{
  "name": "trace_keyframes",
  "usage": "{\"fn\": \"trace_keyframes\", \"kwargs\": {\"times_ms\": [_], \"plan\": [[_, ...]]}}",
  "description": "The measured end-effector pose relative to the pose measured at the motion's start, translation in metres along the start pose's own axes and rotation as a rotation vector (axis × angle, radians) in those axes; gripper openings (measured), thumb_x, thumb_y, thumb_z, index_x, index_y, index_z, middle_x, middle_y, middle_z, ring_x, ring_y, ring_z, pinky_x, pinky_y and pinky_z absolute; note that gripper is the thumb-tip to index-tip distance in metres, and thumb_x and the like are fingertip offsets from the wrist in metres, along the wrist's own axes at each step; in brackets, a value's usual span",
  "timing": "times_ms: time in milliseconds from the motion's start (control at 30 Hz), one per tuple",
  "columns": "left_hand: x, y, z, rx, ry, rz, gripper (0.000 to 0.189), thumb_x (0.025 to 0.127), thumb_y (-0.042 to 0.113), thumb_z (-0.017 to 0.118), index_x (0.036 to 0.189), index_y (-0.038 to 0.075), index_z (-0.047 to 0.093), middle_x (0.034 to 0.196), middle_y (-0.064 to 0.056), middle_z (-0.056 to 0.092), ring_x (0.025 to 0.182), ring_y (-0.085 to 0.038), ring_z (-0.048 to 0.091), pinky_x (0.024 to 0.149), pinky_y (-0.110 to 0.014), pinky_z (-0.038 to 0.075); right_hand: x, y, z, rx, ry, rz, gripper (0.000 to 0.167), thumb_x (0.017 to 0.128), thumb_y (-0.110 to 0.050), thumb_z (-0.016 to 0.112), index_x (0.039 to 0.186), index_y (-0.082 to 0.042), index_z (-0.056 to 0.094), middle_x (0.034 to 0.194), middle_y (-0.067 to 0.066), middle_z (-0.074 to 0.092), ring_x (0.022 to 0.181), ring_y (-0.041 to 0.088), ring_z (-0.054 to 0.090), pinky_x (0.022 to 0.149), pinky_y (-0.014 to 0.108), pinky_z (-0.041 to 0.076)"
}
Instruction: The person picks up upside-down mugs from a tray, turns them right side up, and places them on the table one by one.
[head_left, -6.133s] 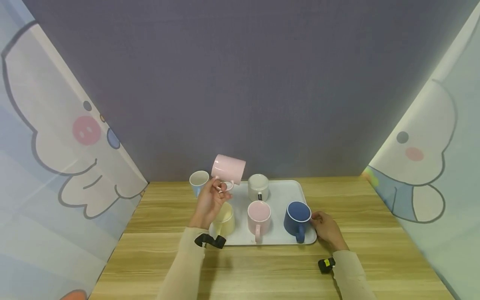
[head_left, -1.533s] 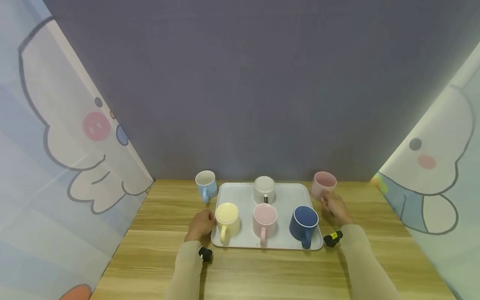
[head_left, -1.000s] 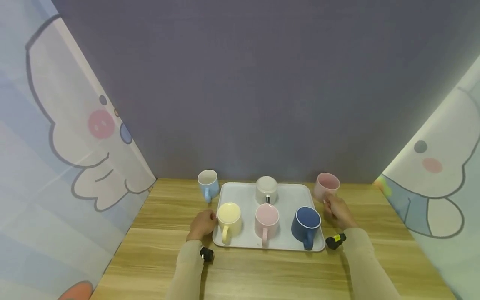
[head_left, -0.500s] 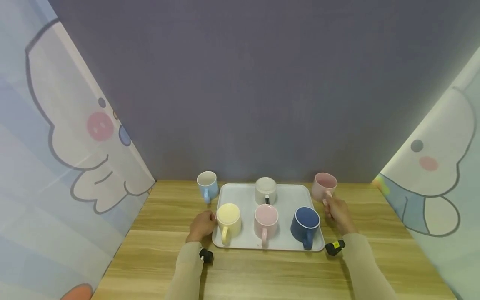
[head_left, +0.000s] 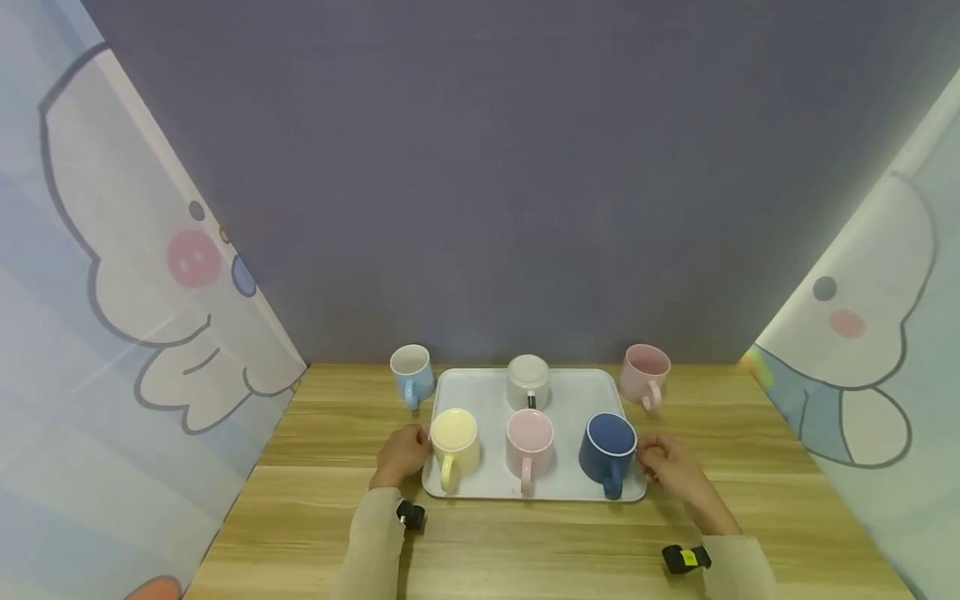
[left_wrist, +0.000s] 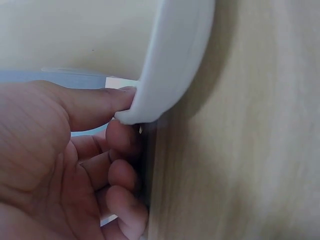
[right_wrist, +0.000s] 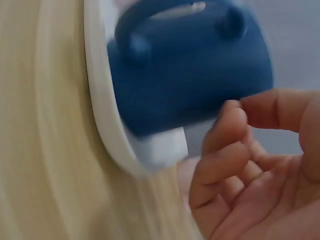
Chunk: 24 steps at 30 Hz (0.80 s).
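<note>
Right grip (head_left: 672, 471) moved off upright pink mug (head_left: 642, 375), loose beside blue mug (head_left: 604, 458) — left grip (head_left: 402, 455) pinches tray (head_left: 573, 393) of four upturned mugs (head_left: 455, 432).

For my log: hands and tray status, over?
Left hand pinches tray rim. Right hand holds nothing. Blue mug close beside it, possibly in the way.

You have a white rectangular tray (head_left: 577, 396), a white-edged navy-blue cylindrical ceramic mug (head_left: 606, 450), a pale-yellow cylindrical ceramic mug (head_left: 456, 437) and a streaky yellow-brown wood-grained bench (head_left: 525, 550).
</note>
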<state>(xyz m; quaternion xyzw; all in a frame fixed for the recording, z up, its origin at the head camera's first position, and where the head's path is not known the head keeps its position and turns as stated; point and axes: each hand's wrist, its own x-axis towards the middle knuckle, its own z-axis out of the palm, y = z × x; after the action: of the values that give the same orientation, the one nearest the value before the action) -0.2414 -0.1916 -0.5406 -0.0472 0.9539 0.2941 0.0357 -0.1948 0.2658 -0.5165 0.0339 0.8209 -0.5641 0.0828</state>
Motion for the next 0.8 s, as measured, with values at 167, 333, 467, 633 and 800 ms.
{"fn": "trace_keyframes", "kwargs": {"times_ms": [167,333,467,633,800], "plan": [[0.0,-0.004,0.001,-0.002,-0.003,-0.002,0.02,0.093,0.022,0.061,0.075,0.014,0.056,0.072,-0.002,0.056,0.066,-0.019,0.052,0.056,-0.032,0.036,-0.013,0.0,0.006,0.017,-0.083,-0.012,0.024,0.101,-0.005,0.05,0.113,0.015,0.055,0.092,0.008,0.069,0.063,0.01,0.058,0.055,0.025,0.048],[0.0,-0.006,0.001,0.0,0.01,-0.011,0.02,0.093,0.022,0.061,0.075,0.014,0.057,0.072,-0.002,0.057,0.066,-0.019,0.052,0.056,-0.032,0.036,-0.017,0.003,0.012,0.039,-0.196,-0.019,0.034,0.105,-0.013,0.047,0.113,0.018,0.059,0.092,0.004,0.07,0.064,0.007,0.06,0.055,0.024,0.05],[-0.002,-0.002,-0.001,-0.002,0.02,-0.007,0.018,0.091,0.022,0.061,0.075,0.014,0.058,0.073,-0.002,0.057,0.067,-0.019,0.052,0.056,-0.032,0.036,-0.019,0.006,0.015,0.136,-0.319,-0.026,0.042,0.109,-0.021,0.042,0.111,0.017,0.061,0.089,-0.001,0.074,0.064,0.004,0.061,0.055,0.021,0.049],[-0.004,0.003,-0.001,-0.003,0.036,0.002,0.017,0.09,0.021,0.062,0.076,0.014,0.058,0.073,-0.002,0.058,0.066,-0.018,0.053,0.056,-0.032,0.036,-0.023,0.007,0.022,0.325,-0.45,-0.036,0.043,0.112,-0.025,0.034,0.109,0.003,0.067,0.097,-0.004,0.078,0.065,0.002,0.061,0.056,0.017,0.047],[-0.004,0.004,0.001,-0.009,0.034,-0.006,0.017,0.091,0.021,0.062,0.076,0.014,0.058,0.072,-0.001,0.058,0.066,-0.018,0.052,0.056,-0.032,0.036,-0.026,0.005,0.028,0.436,-0.458,-0.035,0.041,0.112,-0.026,0.033,0.109,-0.004,0.067,0.092,-0.005,0.076,0.06,0.0,0.056,0.053,0.017,0.04]]}}
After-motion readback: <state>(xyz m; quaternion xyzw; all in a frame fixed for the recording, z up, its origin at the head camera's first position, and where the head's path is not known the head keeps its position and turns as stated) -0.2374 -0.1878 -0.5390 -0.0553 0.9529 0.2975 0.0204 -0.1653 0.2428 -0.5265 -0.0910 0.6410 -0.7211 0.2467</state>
